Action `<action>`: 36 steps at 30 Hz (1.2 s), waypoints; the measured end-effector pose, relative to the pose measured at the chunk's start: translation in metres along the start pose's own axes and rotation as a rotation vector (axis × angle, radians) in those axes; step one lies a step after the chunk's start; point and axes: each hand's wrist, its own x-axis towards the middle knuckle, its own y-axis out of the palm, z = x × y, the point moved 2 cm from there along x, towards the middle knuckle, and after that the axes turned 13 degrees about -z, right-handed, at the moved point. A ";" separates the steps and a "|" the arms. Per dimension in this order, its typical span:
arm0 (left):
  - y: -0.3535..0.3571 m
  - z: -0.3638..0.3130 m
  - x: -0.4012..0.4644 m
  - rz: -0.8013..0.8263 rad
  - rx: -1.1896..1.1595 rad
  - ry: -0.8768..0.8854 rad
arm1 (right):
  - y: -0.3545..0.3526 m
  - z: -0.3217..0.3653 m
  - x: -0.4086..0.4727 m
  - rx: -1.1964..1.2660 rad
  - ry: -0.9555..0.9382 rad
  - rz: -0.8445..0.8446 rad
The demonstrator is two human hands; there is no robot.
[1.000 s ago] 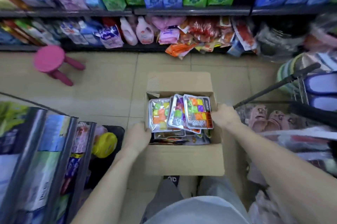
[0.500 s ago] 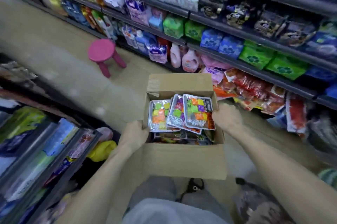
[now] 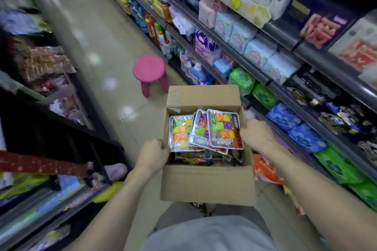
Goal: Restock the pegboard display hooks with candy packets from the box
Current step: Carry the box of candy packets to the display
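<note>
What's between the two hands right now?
In the head view, the open cardboard box sits between the left hand and the right hand, with candy packets piled inside. Both hands grip its side walls.

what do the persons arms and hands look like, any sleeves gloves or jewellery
Both forearms are bare from wrist to the frame edge, with no sleeves showing. The left hand and right hand wear no gloves, and no rings, watch or bracelet can be seen. A pale grey garment covers the torso below.

Box (image 3: 207, 184): brown cardboard, open-topped, far flap up, held upright at centre.
Candy packets (image 3: 223, 128): silvery, multicoloured cubes, three overlapping flat on top inside.
</note>
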 end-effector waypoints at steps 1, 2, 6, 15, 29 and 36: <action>-0.009 -0.006 0.016 -0.015 -0.005 -0.020 | -0.006 0.015 0.022 -0.018 -0.032 0.005; -0.017 -0.010 0.032 -0.031 -0.011 -0.044 | -0.011 0.030 0.044 -0.026 -0.067 0.006; -0.041 -0.026 0.094 -0.110 -0.039 -0.179 | -0.021 0.095 0.135 -0.022 -0.191 0.056; -0.094 -0.018 0.191 -0.303 -0.126 -0.465 | -0.028 0.272 0.268 -0.090 -0.531 0.123; -0.184 0.114 0.334 -0.371 -0.245 -0.750 | 0.053 0.564 0.338 -0.190 -0.838 0.243; -0.236 0.160 0.393 -0.387 -0.274 -0.890 | 0.085 0.689 0.364 -0.232 -0.945 0.313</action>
